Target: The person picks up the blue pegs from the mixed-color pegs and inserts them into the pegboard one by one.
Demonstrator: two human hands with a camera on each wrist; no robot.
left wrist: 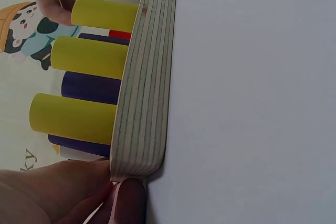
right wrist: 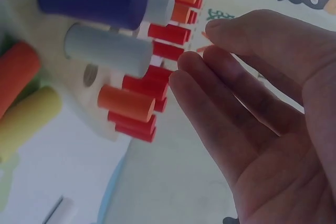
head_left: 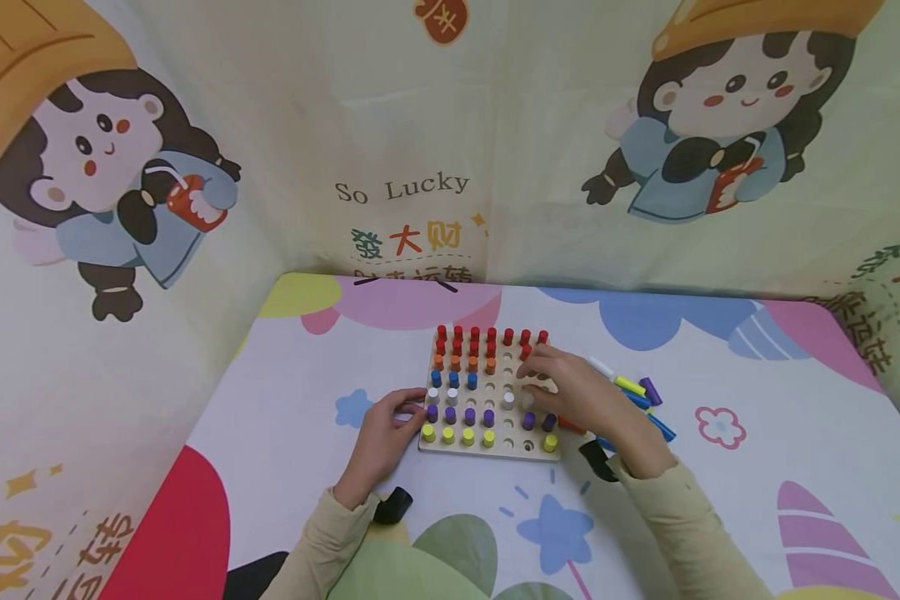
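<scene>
A wooden pegboard (head_left: 461, 451) lies on the table with rows of red, orange, blue, white, purple and yellow pegs, with bare holes towards the right. My left hand (head_left: 386, 429) holds its left edge; in the left wrist view, the thumb (left wrist: 63, 184) and a finger meet the board's corner beside a yellow peg (left wrist: 73, 118). Over the board's right side hovers my right hand (head_left: 585, 396), fingers loosely bent. The right wrist view shows nothing between its thumb and fingertips, which are close to red pegs, a white peg (right wrist: 107, 51) and an orange peg (right wrist: 126, 102).
Loose pegs lie right of the board, partly behind the right forearm: a yellow one (head_left: 630, 385), a purple one (head_left: 651, 391), a blue one (head_left: 662, 427) and several others. Printed cloth covers the table (head_left: 285, 400), and a patterned curtain (head_left: 540, 208) hangs behind it.
</scene>
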